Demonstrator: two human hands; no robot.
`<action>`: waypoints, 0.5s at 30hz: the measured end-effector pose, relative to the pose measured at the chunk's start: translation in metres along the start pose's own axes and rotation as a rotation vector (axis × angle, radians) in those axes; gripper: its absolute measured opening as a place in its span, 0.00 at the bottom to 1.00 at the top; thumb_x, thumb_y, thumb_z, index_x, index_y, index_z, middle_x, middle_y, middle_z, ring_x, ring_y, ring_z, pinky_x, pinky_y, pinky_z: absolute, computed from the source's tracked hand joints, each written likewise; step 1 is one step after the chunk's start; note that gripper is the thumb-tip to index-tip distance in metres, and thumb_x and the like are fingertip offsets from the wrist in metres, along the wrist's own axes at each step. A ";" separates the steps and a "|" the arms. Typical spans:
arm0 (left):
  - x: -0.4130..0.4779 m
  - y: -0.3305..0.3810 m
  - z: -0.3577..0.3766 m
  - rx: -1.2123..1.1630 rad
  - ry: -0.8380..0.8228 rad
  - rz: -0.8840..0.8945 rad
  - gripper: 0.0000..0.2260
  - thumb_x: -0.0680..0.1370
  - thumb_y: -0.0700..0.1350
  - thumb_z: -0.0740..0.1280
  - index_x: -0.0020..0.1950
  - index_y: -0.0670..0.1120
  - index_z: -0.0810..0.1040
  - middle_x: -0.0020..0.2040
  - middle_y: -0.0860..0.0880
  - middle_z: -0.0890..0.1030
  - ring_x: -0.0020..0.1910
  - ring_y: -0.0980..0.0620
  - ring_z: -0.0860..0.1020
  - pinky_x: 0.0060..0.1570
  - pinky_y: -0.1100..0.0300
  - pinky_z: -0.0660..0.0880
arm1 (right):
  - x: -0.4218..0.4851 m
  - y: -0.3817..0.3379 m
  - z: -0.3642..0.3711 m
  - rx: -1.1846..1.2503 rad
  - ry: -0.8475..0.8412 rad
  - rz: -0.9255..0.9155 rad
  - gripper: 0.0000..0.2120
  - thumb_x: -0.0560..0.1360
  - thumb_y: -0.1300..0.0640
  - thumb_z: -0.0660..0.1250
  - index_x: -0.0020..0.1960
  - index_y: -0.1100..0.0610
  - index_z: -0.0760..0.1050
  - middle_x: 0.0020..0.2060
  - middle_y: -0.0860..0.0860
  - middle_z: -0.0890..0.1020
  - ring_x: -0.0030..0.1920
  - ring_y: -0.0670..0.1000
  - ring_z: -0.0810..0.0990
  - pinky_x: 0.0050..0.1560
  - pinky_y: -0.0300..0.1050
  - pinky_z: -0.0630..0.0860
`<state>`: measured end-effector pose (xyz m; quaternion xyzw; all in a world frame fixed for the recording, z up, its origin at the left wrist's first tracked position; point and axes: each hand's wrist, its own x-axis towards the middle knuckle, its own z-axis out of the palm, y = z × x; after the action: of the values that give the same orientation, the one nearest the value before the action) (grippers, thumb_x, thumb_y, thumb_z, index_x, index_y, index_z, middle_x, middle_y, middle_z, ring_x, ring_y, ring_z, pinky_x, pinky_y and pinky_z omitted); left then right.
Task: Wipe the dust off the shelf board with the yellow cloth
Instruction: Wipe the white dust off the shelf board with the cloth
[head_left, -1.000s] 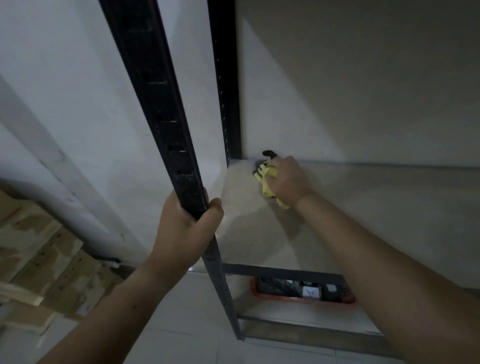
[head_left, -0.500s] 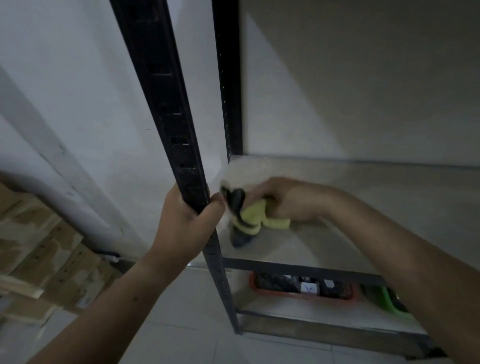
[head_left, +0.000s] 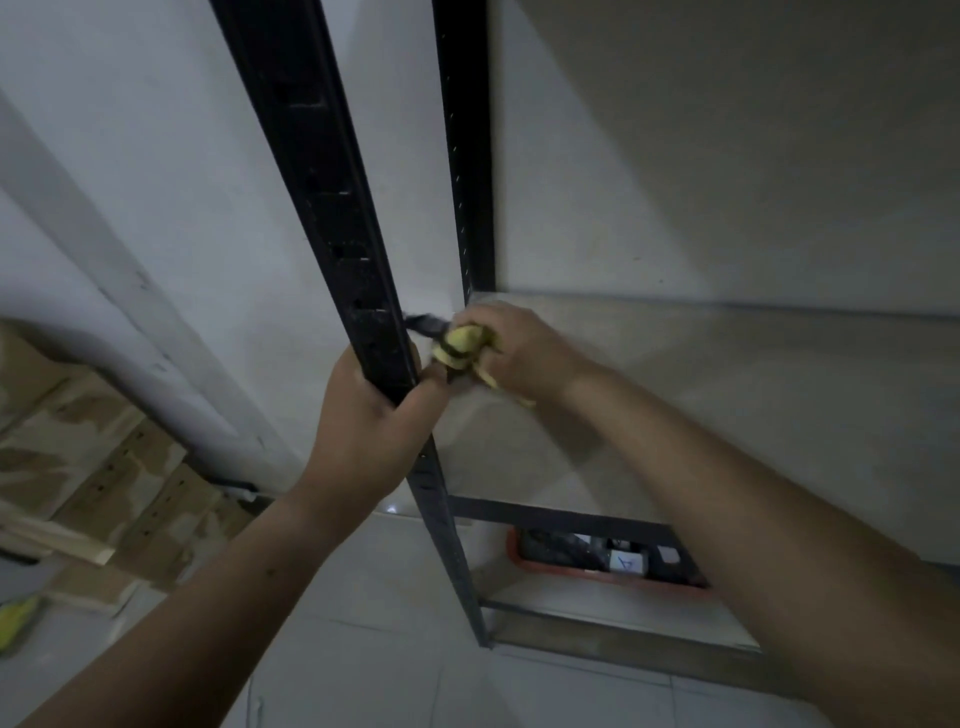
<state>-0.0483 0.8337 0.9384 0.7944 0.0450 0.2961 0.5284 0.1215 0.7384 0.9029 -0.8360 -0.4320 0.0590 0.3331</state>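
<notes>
While R hand (head_left: 524, 348) grips yellow cloth (head_left: 464, 340), shelf board (head_left: 727, 395) abuts wall (head_left: 727, 156)

Left hand (head_left: 363, 431) gripping, thumb wrapped, right hand (head_left: 524, 353) clenched

Head camera looks down, close over the shelf board (head_left: 727, 405), facing the wall (head_left: 727, 156).

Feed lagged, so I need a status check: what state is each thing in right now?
left hand, grips the front post
right hand, holds the yellow cloth
yellow cloth, bunched, at left edge of the shelf board
orange tray, filled, on the lower shelf
</notes>
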 end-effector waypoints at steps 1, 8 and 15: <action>0.000 -0.001 0.000 -0.002 0.012 -0.025 0.13 0.70 0.49 0.65 0.37 0.45 0.63 0.31 0.42 0.64 0.30 0.51 0.66 0.32 0.49 0.64 | -0.014 0.001 -0.017 -0.037 -0.115 0.043 0.14 0.71 0.63 0.64 0.52 0.49 0.79 0.49 0.47 0.80 0.49 0.48 0.78 0.51 0.42 0.75; -0.002 -0.003 0.001 -0.009 0.012 -0.045 0.11 0.71 0.46 0.66 0.35 0.52 0.64 0.31 0.51 0.65 0.30 0.55 0.67 0.32 0.56 0.66 | -0.037 -0.013 0.004 -0.136 -0.366 0.018 0.17 0.76 0.60 0.64 0.62 0.47 0.78 0.58 0.51 0.80 0.56 0.51 0.78 0.52 0.40 0.71; 0.000 -0.002 -0.002 -0.024 -0.004 -0.072 0.14 0.70 0.50 0.66 0.38 0.45 0.61 0.34 0.39 0.62 0.31 0.49 0.66 0.34 0.47 0.65 | -0.006 0.041 -0.041 -0.061 0.423 0.126 0.17 0.70 0.52 0.65 0.55 0.60 0.78 0.48 0.60 0.82 0.48 0.60 0.80 0.50 0.49 0.75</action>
<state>-0.0483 0.8361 0.9372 0.7865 0.0688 0.2756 0.5483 0.1618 0.6962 0.9083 -0.8648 -0.3012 -0.1099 0.3864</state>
